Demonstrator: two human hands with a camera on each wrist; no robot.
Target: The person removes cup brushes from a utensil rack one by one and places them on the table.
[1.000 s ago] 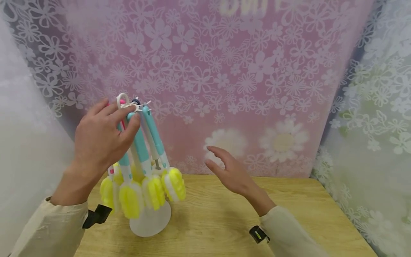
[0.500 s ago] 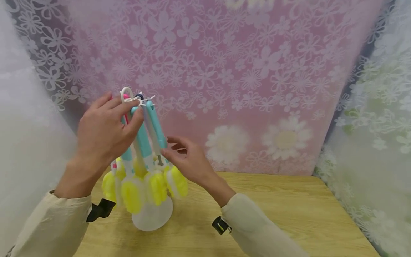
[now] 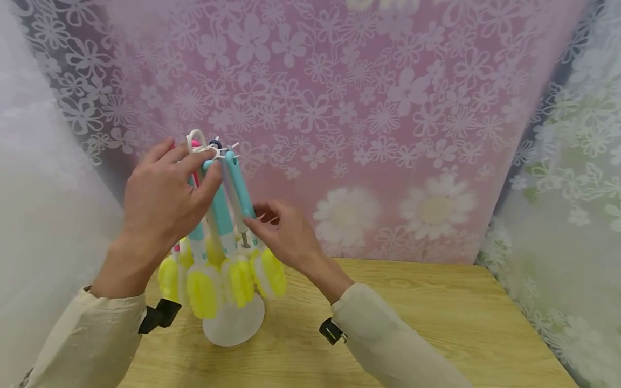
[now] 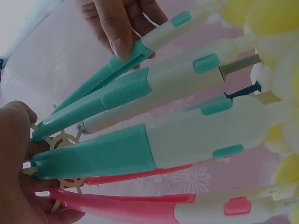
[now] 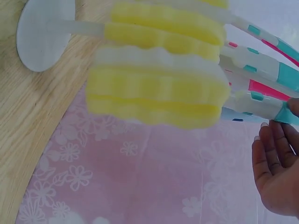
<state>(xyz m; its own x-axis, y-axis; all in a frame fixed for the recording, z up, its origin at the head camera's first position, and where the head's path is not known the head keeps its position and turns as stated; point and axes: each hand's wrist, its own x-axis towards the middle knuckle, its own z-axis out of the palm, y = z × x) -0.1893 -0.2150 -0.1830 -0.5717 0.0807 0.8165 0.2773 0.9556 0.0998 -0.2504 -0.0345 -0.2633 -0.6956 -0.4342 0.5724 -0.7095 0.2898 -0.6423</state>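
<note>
A white stand [image 3: 234,326] holds several sponge bottle brushes hanging by their handles, yellow-and-white heads down. My left hand [image 3: 162,196] holds the hooked wheel [image 4: 65,140] at the stand's top, its thumb beside a teal handle. To the right, my right hand [image 3: 291,237] pinches the lower part of the teal handle of the rightmost bottle brush [image 3: 241,186] between thumb and fingers. That brush's top still meets a hook. Its sponge head [image 5: 156,93] hangs below the hand. Pink-handled brushes [image 4: 121,205] hang among the teal ones, partly hidden by my left hand.
The stand is on a wooden table [image 3: 412,318]. Behind rises a pink flowered backdrop [image 3: 359,134], with pale flowered sheets [image 3: 572,226] at the sides. A grey handle with a metal stem [image 3: 245,240] hangs among the brushes.
My right hand has come left from over the table to the rightmost brush and now pinches its handle. The left hand stays at the stand's top.
</note>
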